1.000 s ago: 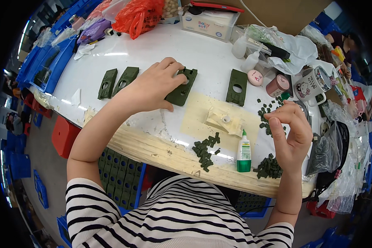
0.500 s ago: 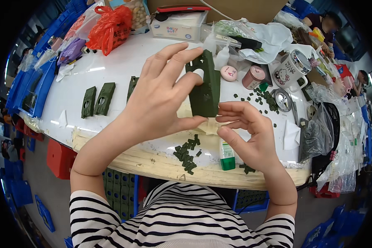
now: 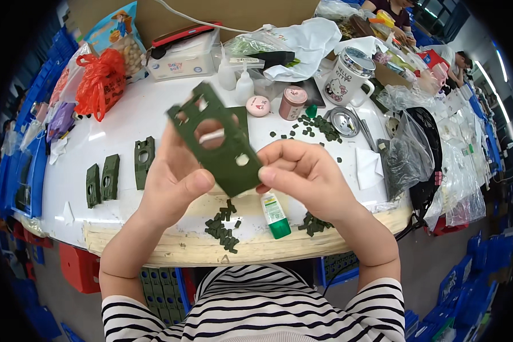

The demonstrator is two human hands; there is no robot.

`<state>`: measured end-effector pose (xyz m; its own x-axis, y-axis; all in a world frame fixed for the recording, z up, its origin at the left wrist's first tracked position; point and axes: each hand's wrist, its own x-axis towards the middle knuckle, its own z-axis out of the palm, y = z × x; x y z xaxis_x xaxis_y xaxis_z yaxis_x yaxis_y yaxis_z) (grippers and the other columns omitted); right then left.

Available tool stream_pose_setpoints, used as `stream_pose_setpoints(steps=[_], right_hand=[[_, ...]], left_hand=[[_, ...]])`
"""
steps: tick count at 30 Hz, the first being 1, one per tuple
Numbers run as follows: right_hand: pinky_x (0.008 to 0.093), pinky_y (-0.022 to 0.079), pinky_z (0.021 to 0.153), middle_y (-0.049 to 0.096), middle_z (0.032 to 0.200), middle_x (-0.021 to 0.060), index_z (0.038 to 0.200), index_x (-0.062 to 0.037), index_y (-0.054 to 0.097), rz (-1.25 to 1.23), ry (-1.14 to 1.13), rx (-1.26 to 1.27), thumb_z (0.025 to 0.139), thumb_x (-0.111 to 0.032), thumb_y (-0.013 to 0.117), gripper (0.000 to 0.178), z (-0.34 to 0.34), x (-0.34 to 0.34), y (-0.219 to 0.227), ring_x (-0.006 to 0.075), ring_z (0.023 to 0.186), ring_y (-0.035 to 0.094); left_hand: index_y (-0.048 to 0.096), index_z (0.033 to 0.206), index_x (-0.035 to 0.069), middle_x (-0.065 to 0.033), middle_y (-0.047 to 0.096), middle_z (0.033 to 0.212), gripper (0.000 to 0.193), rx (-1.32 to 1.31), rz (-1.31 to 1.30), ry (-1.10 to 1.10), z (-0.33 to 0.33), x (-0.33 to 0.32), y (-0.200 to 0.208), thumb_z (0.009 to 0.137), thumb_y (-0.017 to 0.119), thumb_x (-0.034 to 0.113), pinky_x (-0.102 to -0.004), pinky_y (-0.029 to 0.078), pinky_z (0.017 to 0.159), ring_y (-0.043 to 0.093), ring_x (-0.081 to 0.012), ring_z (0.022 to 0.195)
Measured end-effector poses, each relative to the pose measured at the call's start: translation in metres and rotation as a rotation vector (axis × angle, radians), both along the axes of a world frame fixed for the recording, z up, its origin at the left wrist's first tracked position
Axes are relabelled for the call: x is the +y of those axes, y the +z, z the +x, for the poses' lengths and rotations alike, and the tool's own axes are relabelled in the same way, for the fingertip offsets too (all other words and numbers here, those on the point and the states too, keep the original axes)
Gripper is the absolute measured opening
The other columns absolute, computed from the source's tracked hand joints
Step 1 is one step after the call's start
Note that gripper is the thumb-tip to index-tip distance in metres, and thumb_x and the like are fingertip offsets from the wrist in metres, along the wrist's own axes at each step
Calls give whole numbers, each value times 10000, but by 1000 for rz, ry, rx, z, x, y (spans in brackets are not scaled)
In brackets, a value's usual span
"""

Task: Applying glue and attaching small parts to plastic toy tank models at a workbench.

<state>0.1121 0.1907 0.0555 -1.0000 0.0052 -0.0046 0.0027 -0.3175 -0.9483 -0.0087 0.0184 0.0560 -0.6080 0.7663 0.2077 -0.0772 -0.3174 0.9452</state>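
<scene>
A dark green moulded plastic part (image 3: 227,149), with one large round hole and several smaller openings, is held up tilted above the table. My left hand (image 3: 174,191) grips its left side, the thumb near the lower edge and the other fingers mostly hidden behind it. With thumb and fingertips, my right hand (image 3: 310,181) pinches its lower right corner. Behind it shows another green piece (image 3: 240,121), partly covered. Below my hands lie a pile of small dark green pieces (image 3: 222,228) and a white bottle with a green cap (image 3: 275,216).
At left on the white table (image 3: 114,134) are similar green parts (image 3: 145,162). More small green pieces (image 3: 326,130) lie near a round metal dish (image 3: 344,122), tweezers (image 3: 365,134) and a white mug (image 3: 347,80). A red bag (image 3: 101,85) and plastic box (image 3: 182,60) stand farther back.
The green part has come left and tilted, its holed face now showing. My left hand has turned and moved lower; my right hand has closed on the part's corner. The head view has shifted.
</scene>
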Motion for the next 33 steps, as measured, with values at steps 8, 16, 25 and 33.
stream_pose_setpoints(steps=[8, 16, 25, 33], right_hand=[[232, 497, 614, 676, 744, 61, 883, 20, 672, 1018, -228, 84, 835, -76, 665, 107, -5, 56, 7, 83, 662, 617], [310, 485, 564, 648, 649, 109, 735, 13, 666, 1316, -232, -379, 673, -36, 728, 101, -11, 132, -33, 183, 586, 619], [304, 489, 551, 633, 637, 106, 682, 26, 624, 1347, -204, -311, 673, -26, 698, 91, -17, 128, -35, 181, 565, 610], [202, 506, 620, 655, 744, 48, 799, 10, 576, 782, -395, 28, 802, -25, 669, 99, -15, 88, -6, 70, 678, 627]], left_hand=[[271, 1425, 30, -219, 509, 1285, 586, -328, -61, -139, -10, -11, -9, 924, 530, 187, -445, 536, 907, 537, -347, 1182], [201, 1446, 24, -228, 368, 1400, 517, -489, 109, -176, -23, -9, -16, 995, 374, 208, -456, 453, 1027, 406, -368, 1297], [225, 1433, 84, -229, 363, 1408, 559, -346, 94, -134, -24, -8, -25, 948, 499, 121, -432, 429, 1053, 390, -358, 1315], [291, 1380, 171, -201, 364, 1427, 590, -333, 136, -170, -21, -11, -35, 889, 588, 29, -421, 401, 1049, 410, -287, 1303]])
